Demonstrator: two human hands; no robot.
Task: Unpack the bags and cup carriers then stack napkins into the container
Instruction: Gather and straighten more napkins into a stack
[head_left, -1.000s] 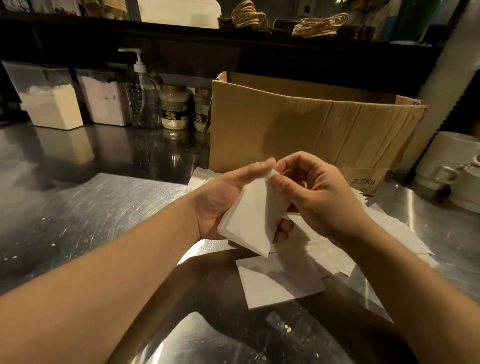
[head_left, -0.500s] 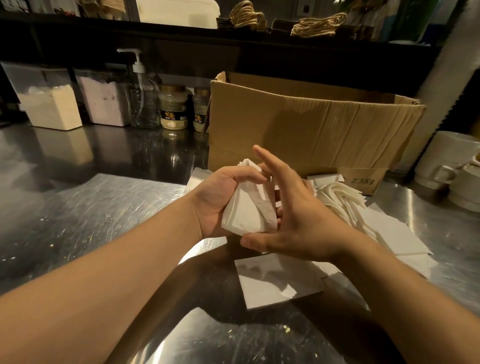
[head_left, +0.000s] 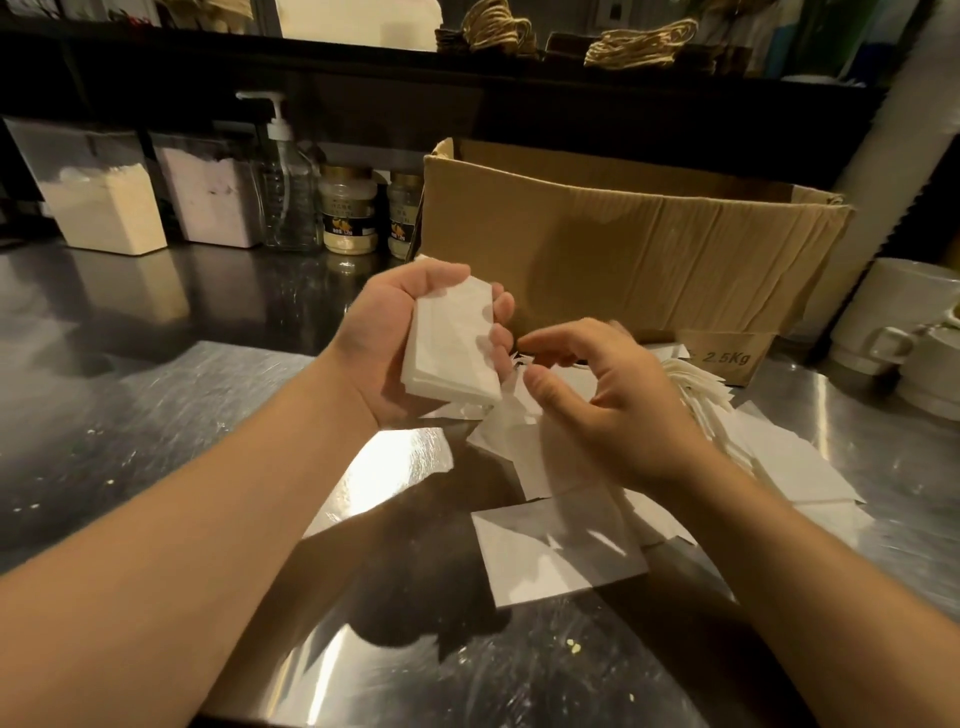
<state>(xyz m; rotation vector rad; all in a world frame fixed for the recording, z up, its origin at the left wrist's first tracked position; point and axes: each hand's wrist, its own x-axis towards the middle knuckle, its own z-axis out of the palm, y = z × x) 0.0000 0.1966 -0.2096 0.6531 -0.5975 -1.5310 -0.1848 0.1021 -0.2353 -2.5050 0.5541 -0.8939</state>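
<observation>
We saw one small stack of white folded paper napkins (head_left: 451, 347) gripped in our left hand (head_left: 410, 343), thumb over its top edge and fingers curled round its right side, lifted above the worktop. Our right hand (head_left: 597, 395) hovered just beside it with fingers loosely spread and nothing in them. Beneath and to the right lay a loose heap of white napkins (head_left: 769, 457), too jumbled to count, with one flat white napkin (head_left: 556, 556) nearest us on the scratched steel worktop (head_left: 156, 415). Behind stood one open brown cardboard box (head_left: 623, 249) marked 2.5Kg. To its left we counted two small gold-lidded jars (head_left: 347, 215), one clear pump bottle (head_left: 288, 192) and two clear tubs of powder (head_left: 104, 202). At the far right stood pale ceramic cups (head_left: 893, 312); their number we could not tell.
</observation>
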